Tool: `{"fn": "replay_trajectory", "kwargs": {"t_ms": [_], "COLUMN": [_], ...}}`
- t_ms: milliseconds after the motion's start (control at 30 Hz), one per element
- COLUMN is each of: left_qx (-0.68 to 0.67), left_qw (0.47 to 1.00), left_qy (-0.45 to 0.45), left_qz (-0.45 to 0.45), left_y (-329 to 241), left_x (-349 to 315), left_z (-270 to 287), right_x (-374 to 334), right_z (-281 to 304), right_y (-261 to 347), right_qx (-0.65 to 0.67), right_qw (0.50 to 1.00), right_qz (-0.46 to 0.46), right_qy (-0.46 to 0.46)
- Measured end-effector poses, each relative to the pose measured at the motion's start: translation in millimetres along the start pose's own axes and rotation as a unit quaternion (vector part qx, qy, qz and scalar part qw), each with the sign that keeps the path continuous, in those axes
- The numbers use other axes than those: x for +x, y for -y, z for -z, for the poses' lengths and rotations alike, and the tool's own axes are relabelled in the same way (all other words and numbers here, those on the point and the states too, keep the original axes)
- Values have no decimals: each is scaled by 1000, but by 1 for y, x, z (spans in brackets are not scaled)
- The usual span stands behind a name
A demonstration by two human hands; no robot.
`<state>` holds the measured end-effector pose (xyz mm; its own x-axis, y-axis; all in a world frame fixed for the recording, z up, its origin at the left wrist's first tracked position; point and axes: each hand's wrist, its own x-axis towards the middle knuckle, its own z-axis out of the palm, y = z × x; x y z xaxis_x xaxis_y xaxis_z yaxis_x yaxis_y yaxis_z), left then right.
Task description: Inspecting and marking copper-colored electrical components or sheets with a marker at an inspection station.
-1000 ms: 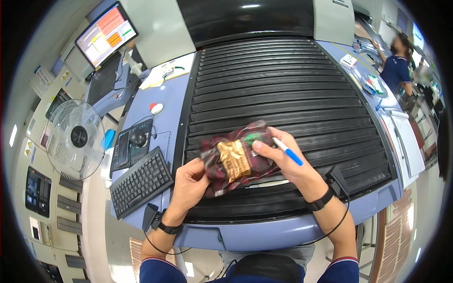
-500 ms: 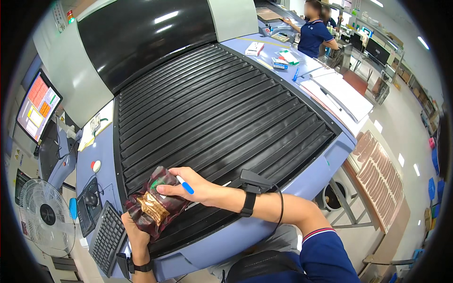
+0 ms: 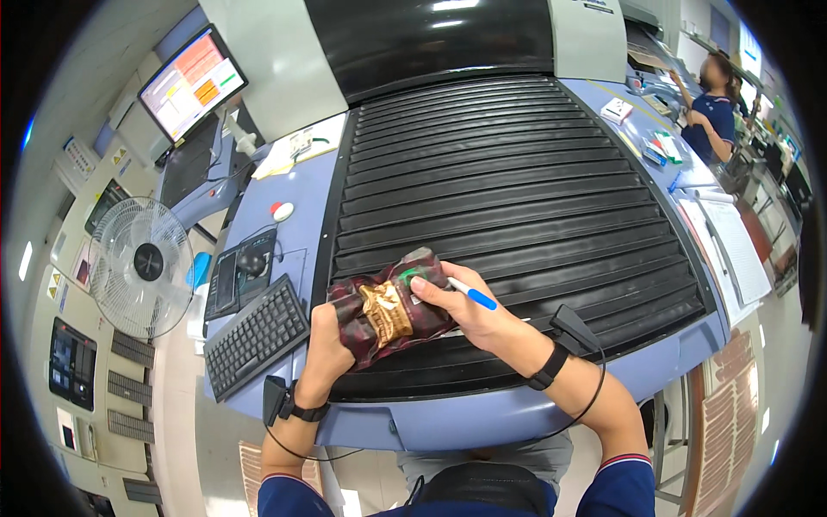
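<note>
A crinkled dark red plastic packet (image 3: 355,336) with a gold label and a small green mark is held up over the near edge of the black ribbed bellows cover (image 3: 508,189). My left hand (image 3: 326,351) is closed on the packet's left end, its fingers partly hidden behind it. At the right end, my right hand (image 3: 469,308) grips the packet with the thumb on top. A white marker with a blue end (image 3: 480,297) also sticks out from that right hand.
To the left lie a black keyboard (image 3: 258,338), a trackball panel (image 3: 244,267) and a red-and-white button (image 3: 282,211). A monitor (image 3: 192,84) and a fan (image 3: 145,263) stand beyond. Notebooks (image 3: 739,246) and small boxes (image 3: 616,110) lie on the right ledge; a co-worker (image 3: 711,116) stands far right.
The view has swung left, so the machine and hands appear farther right. The packet is still between both hands, now lying more level. The co-worker's arm has moved.
</note>
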<state>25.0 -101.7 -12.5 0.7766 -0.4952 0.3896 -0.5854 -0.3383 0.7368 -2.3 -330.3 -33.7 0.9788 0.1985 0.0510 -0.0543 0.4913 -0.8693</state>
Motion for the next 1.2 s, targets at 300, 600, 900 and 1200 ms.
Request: {"fn": "replay_trajectory", "kwargs": {"t_ms": [300,600,900,1200], "left_qx": [21,59,-7,66], "left_qw": [999,997,1000,996], "left_qy": [-24,-12,-4,-2], "left_qz": [10,-42,1,-57], "left_y": [19,47,48,59], "left_x": [3,19,16,7], "left_z": [20,15,22,34], "right_x": [-4,-256,-347,-495], "right_z": [16,-62,-41,219], "right_y": [25,69,-6,-167], "right_qx": [-132,125,358,253], "right_qw": [971,977,896,565], "right_qz": [123,-168,-59,327], "right_qy": [-158,41,-256,-714]}}
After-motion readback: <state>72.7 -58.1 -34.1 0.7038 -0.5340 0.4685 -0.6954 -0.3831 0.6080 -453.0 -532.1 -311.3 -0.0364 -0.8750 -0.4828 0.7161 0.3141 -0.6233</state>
